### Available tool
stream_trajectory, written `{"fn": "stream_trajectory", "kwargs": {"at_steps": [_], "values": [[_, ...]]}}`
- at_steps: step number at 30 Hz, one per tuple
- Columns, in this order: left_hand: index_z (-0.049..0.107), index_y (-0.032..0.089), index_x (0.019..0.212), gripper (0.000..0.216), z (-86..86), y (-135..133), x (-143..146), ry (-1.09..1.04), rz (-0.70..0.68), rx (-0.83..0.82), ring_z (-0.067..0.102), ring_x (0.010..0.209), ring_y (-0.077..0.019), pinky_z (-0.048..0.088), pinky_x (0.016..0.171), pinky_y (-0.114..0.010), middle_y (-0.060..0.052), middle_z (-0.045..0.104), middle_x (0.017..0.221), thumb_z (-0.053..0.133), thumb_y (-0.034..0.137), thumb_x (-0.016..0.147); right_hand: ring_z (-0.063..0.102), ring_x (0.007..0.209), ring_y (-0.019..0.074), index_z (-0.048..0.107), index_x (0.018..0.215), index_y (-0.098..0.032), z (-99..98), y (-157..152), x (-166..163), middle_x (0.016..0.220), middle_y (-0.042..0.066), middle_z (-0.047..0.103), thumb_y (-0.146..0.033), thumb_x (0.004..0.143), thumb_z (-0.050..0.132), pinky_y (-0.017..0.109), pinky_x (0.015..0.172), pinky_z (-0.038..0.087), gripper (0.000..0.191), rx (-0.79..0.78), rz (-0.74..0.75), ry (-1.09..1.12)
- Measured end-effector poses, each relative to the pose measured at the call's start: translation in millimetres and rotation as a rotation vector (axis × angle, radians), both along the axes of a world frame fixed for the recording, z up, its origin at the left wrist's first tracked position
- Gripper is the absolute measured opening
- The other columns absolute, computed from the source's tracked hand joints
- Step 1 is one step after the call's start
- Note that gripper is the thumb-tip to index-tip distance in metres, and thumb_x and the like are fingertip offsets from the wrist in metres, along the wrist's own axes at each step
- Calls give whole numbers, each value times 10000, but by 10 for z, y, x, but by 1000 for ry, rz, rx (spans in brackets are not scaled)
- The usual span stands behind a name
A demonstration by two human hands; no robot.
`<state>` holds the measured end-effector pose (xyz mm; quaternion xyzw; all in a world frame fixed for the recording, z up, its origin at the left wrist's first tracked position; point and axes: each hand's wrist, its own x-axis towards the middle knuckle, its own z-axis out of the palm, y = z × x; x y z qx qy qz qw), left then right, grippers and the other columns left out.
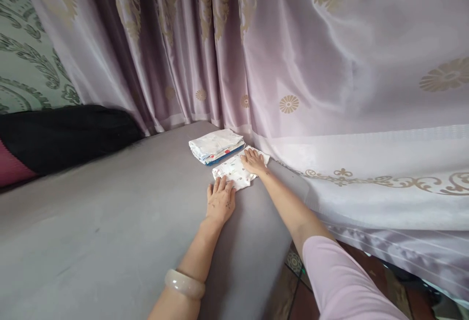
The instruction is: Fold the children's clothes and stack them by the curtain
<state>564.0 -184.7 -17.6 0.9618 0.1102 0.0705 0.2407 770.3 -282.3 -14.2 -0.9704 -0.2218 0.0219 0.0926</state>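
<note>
A white printed cloth (234, 169), perhaps a small garment, lies folded flat on the grey padded surface (120, 222). On its near left edge rests my left hand (221, 200), fingers stretched out and palm down. My right hand (253, 161) lies flat across the cloth's right part, covering some of it. Neither hand grips anything that I can see. Just behind the cloth sits a stack of folded fabric (217, 144), white on top with red and blue showing at its front edge.
Pale purple curtains (293, 66) with gold patterns hang behind and to the right of the surface. A black and dark pink cushion-like object (73, 132) lies at the left. Tiled floor (293, 290) shows below the right edge.
</note>
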Motion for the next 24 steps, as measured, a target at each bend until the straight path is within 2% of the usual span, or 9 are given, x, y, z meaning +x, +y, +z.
{"fn": "stream_trajectory", "kwargs": {"at_steps": [4, 6, 9, 11, 15, 20, 24], "values": [[540, 196, 1349, 426, 57, 14, -3, -41, 57, -85, 268, 1460, -268, 207, 1179, -510, -105, 392, 1539, 344, 251, 975, 169, 1478, 282, 329, 1505, -113, 109, 75, -155, 1597, 134, 257, -391, 1006, 225, 515, 1183, 77, 580, -12, 5, -73], [504, 148, 1375, 455, 63, 43, 2, -108, 182, -115, 272, 1458, -261, 225, 1177, -490, -131, 398, 1531, 313, 194, 965, 149, 1484, 267, 303, 1510, -73, 136, 175, -320, 1599, 147, 243, -358, 1001, 244, 478, 1192, 48, 586, -8, 54, -115], [492, 107, 1366, 483, 9, 113, 16, -174, 387, -129, 303, 1444, -275, 248, 1167, -491, -166, 448, 1488, 344, 112, 906, 141, 1489, 253, 273, 1520, -60, 114, 358, -621, 1609, 143, 211, -388, 1001, 232, 436, 1194, 76, 615, 0, 164, -65], [511, 107, 1337, 504, -57, 155, 23, -168, 452, -122, 323, 1433, -282, 262, 1163, -479, -171, 479, 1459, 392, 70, 848, 131, 1490, 258, 261, 1521, -52, 71, 457, -792, 1613, 150, 191, -430, 1002, 216, 444, 1191, 88, 644, -6, 197, -15], [524, 97, 1298, 514, -150, 175, 25, -185, 445, -47, 361, 1410, -286, 272, 1161, -452, -174, 515, 1417, 419, 46, 798, 134, 1486, 275, 281, 1509, -40, -5, 530, -944, 1604, 160, 217, -459, 1005, 190, 472, 1186, 86, 662, -33, 170, -10], [515, 94, 1282, 503, -94, 167, 27, -137, 422, -48, 364, 1406, -296, 283, 1154, -457, -193, 499, 1419, 437, 43, 788, 165, 1476, 271, 321, 1497, -79, -10, 523, -915, 1594, 136, 262, -466, 1007, 185, 464, 1184, 96, 640, -70, 166, -57], [525, 87, 1260, 448, -26, 283, -79, -60, 267, -69, 341, 1415, -313, 271, 1158, -491, -207, 450, 1452, 422, 63, 825, 196, 1466, 281, 330, 1492, -78, -3, 523, -895, 1584, 138, 286, -468, 1007, 181, 465, 1175, 138, 640, -121, 169, -75]]}}
